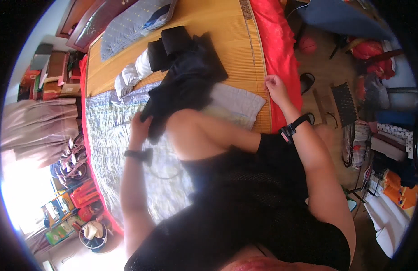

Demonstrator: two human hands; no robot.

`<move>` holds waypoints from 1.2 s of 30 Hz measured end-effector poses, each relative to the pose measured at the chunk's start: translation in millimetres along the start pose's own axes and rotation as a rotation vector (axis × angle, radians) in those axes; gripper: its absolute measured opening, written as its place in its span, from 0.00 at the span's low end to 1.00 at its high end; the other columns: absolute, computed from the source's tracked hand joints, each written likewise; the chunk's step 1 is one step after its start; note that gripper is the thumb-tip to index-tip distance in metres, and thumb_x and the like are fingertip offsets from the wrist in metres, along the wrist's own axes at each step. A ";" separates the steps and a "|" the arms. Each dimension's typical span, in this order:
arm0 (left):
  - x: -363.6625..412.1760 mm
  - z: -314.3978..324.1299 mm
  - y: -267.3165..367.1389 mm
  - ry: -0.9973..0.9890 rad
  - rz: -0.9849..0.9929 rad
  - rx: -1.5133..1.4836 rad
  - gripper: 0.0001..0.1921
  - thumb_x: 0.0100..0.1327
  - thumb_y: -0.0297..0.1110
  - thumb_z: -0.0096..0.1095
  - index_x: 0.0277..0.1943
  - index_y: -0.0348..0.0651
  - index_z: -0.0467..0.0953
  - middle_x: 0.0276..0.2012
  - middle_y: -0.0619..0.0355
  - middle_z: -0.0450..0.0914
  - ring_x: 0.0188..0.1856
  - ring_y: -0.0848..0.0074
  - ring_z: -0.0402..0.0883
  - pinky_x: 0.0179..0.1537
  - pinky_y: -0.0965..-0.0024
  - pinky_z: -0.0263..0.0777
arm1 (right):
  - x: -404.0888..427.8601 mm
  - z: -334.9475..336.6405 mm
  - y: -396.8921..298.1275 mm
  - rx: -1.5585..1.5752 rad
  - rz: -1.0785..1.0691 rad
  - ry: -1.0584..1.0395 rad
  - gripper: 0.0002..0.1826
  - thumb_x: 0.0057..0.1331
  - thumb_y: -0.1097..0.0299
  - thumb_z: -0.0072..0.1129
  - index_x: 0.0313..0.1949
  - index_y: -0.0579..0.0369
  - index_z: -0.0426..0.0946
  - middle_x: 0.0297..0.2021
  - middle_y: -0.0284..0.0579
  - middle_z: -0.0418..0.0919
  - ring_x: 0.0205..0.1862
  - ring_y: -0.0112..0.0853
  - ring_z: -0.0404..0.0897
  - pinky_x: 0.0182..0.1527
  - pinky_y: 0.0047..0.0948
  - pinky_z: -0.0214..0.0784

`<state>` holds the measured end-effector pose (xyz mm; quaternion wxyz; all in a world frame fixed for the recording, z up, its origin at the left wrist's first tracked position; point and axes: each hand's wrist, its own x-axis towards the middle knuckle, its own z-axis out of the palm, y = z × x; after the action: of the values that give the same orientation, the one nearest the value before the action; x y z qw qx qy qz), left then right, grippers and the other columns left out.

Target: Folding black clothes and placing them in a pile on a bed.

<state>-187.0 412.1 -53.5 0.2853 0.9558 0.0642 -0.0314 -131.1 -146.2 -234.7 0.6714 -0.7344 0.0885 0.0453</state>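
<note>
My left hand (140, 130) grips the lower end of a black garment (187, 79) that lies across the bed in front of me. Its fingers are partly hidden by the dark cloth. Over the bed's right edge, my right hand (277, 89) has curled fingers, and I see nothing in them. Beyond the garment sit folded black clothes (176, 40). Rolled white cloth items (127, 79) lie to their left. Partly under the black garment is a light grey folded cloth (237, 98). My bare bent knee (185, 132) rests on the bed beside the garment.
A slatted bamboo mat (234, 44) and a patterned quilt (107, 135) cover the bed. A grey pillow (136, 28) lies at the far end. Red fabric (276, 40) hangs over the right edge. Slippers (307, 83) and a red ball (307, 44) are on the floor.
</note>
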 end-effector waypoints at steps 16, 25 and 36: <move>-9.7 77.5 415.5 -0.302 0.636 -1.301 0.07 0.72 0.23 0.54 0.49 0.38 0.77 0.54 0.53 0.82 0.57 0.64 0.79 0.62 0.59 0.69 | -163.3 -25.3 -286.4 -0.532 -0.456 0.329 0.19 0.61 0.68 0.68 0.48 0.57 0.71 0.40 0.57 0.81 0.44 0.53 0.82 0.45 0.45 0.74; 106.5 85.7 343.6 -0.088 0.912 0.646 0.13 0.66 0.36 0.57 0.45 0.37 0.82 0.41 0.39 0.85 0.45 0.45 0.83 0.48 0.45 0.75 | -105.5 -241.9 -319.1 -1.037 -0.611 0.823 0.19 0.59 0.79 0.57 0.51 0.55 0.76 0.48 0.49 0.80 0.53 0.44 0.81 0.50 0.39 0.78; 7.5 -35.3 409.0 -0.372 0.960 0.413 0.18 0.72 0.45 0.61 0.45 0.36 0.81 0.32 0.41 0.82 0.38 0.53 0.83 0.42 0.56 0.76 | -91.9 -272.5 -335.9 -0.394 -0.256 0.317 0.18 0.67 0.80 0.53 0.56 0.57 0.77 0.53 0.43 0.80 0.55 0.34 0.79 0.56 0.31 0.76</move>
<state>-121.2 93.2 196.7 0.0810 0.8920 -0.4378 -0.0779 -171.3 -382.9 136.6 0.4939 -0.8538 0.0887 -0.1389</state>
